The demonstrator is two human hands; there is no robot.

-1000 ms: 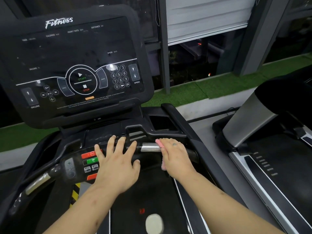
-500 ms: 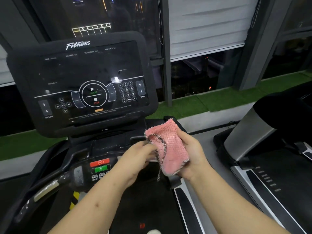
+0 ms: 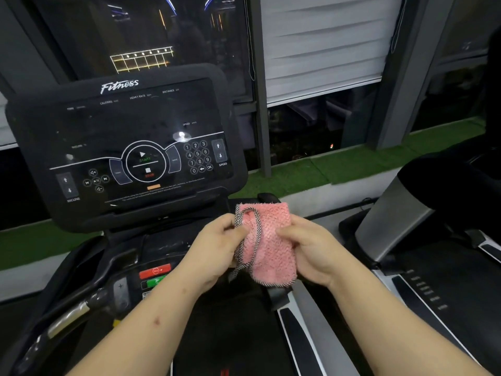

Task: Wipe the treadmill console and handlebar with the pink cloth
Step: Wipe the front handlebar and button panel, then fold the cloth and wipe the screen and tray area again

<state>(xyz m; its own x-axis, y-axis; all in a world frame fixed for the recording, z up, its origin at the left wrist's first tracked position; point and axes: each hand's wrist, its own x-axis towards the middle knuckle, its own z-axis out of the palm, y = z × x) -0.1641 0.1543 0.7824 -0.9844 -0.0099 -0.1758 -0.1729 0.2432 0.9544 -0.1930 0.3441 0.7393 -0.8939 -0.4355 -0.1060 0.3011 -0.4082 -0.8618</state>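
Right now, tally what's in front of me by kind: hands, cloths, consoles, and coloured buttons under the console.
Hands: 2 (left hand, right hand, both holding the cloth)
Pink cloth: 1
Console: 1
Coloured buttons: 2 (red button, green button, partly hidden)
Total: 6

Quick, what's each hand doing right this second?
Left hand: closed, pinching the left edge of the pink cloth.
Right hand: closed, gripping the cloth's right side.
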